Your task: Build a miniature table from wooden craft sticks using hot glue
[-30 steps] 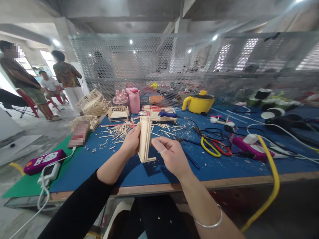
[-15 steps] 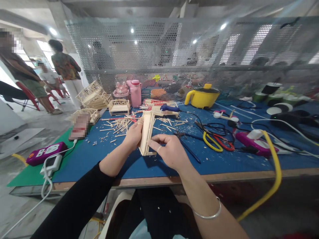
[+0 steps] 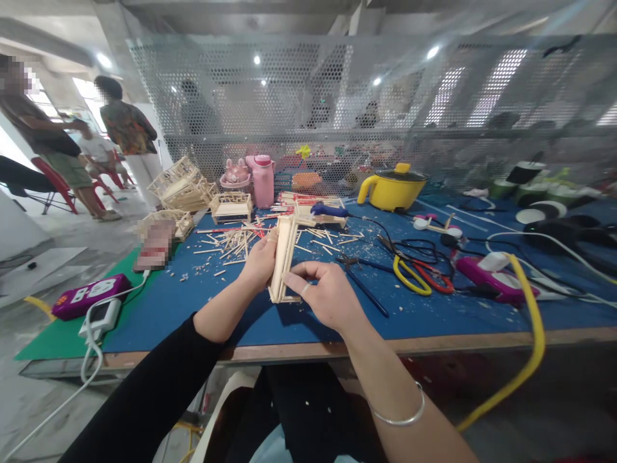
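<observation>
A pale wooden stick model (image 3: 284,260) is held tilted above the blue mat in the middle of the head view. My left hand (image 3: 261,262) is closed round its left side. At its lower right side, my right hand (image 3: 324,289) has its thumb and fingers bent against the sticks. Loose sticks (image 3: 236,241) lie scattered behind my left hand. Just beyond the model, a blue glue gun (image 3: 328,210) rests by another small wooden piece (image 3: 321,220).
Finished wooden pieces (image 3: 180,185) are stacked back left, beside a pink bottle (image 3: 263,181). A yellow pot (image 3: 395,186) stands back right. Pliers (image 3: 412,276), cables and a purple power strip (image 3: 491,278) lie right. People stand far left.
The model has turned very slightly in my hands, and my right thumb has shifted a little left along it. At far left, a standing person has raised a forearm.
</observation>
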The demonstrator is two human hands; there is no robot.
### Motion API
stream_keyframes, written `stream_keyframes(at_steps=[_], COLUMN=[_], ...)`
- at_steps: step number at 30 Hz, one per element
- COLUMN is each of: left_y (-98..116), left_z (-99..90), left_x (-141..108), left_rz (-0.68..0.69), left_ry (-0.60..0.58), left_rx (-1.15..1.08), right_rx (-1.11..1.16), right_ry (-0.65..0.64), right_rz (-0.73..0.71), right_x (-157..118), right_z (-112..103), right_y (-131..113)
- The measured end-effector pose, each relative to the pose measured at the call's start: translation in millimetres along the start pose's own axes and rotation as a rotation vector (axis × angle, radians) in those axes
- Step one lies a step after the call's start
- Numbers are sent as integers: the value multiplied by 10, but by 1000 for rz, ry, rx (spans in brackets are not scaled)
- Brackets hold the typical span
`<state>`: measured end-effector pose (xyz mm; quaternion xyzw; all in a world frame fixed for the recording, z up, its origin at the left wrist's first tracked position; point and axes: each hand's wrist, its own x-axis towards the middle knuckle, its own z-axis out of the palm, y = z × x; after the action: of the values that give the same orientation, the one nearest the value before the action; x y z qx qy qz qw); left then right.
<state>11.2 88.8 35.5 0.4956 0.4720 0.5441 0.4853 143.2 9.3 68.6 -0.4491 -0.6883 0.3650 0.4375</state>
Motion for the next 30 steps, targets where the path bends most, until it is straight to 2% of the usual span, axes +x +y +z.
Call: stream_keyframes(at_steps=[14,19,22,26,30], left_y=[62,60,13,10,86], left_z=[18,31,20,-22,-72], left_x=[-55,-70,-29,1,-24], left_rz=[15,73,109,120,106], left_ry=[27,83,97,2,-181], left_rx=[11,-27,-78,-188,-286], right_rx=[-7,32,-21,-63,-57], right_ry=[15,118,179,218,204], right_rz=[-31,-96,-94,-63,-70], right_x=[-7,-1,26,49,40], right_z=[7,7,16,3,-24], right_y=[23,24,53,87,74])
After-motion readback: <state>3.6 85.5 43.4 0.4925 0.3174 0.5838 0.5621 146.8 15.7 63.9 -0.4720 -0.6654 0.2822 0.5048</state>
